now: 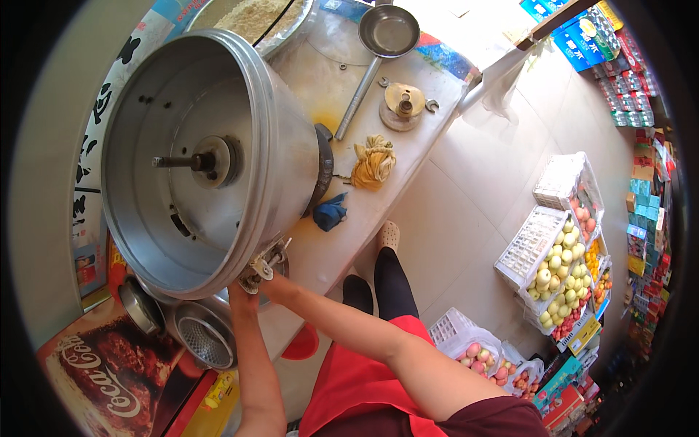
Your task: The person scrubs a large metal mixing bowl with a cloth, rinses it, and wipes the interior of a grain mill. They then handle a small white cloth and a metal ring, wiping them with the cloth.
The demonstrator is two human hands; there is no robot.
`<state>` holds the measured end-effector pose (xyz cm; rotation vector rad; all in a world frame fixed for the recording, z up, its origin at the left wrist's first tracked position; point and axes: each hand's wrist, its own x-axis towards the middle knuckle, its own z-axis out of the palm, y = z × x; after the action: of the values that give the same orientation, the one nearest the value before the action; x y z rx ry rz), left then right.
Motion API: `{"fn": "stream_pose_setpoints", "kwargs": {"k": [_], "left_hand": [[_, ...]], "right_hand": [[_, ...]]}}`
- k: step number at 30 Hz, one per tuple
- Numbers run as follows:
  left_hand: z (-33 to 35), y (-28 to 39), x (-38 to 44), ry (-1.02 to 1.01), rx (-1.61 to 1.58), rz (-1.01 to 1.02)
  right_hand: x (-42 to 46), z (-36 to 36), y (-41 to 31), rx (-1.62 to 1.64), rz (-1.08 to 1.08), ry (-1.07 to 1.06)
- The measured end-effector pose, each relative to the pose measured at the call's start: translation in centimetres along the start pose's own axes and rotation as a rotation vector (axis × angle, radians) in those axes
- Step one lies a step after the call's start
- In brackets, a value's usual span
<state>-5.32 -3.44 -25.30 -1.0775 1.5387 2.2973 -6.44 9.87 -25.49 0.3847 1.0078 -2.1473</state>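
Observation:
Both hands meet below the lower rim of a large aluminium drum (180, 246), which lies tilted with its mouth towards me. A metal shaft (180, 162) rises from a hub inside it. My right hand (271, 287) is close against a metal bracket (262, 267) with a bolt and plates at the rim. Just left of it, my left hand (243, 297) reaches up beneath the same bracket. The fingers of both hands are hidden behind the bracket and rim, so what they grip does not show. A steel bowl (281, 265) is partly visible behind the bracket.
On the white worktop (306, 248) are a blue cloth (330, 212), a tied yellow cloth (373, 164), a brass fitting (404, 101) with a spanner, and a long-handled ladle (389, 31). A perforated steel strainer (203, 341) stands below the drum. Fruit crates (527, 240) occupy the floor.

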Motion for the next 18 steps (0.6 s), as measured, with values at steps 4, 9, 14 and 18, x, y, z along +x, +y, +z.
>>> {"fn": "stream_pose_setpoints", "kwargs": {"k": [4,9,14,18], "left_hand": [[-1.8,-1.0,2.4,-0.008,-0.129,0.006],[-1.8,1.1,4.6,0.224,-0.163,0.1],[-2.3,2.3,3.2,0.391,-0.138,0.112],[-3.4,1.5,1.2,0.469,-0.144,0.096]], "right_hand": [[-2.8,-3.1,-5.6,-0.201,-0.071,-0.06],[-5.0,-11.9,-15.8,-0.304,-0.245,0.317],[-1.8,-22.4,-27.4,-0.98,-0.701,0.76],[4.5,-27.3,-33.0,-1.594,-0.966,0.903]]}}
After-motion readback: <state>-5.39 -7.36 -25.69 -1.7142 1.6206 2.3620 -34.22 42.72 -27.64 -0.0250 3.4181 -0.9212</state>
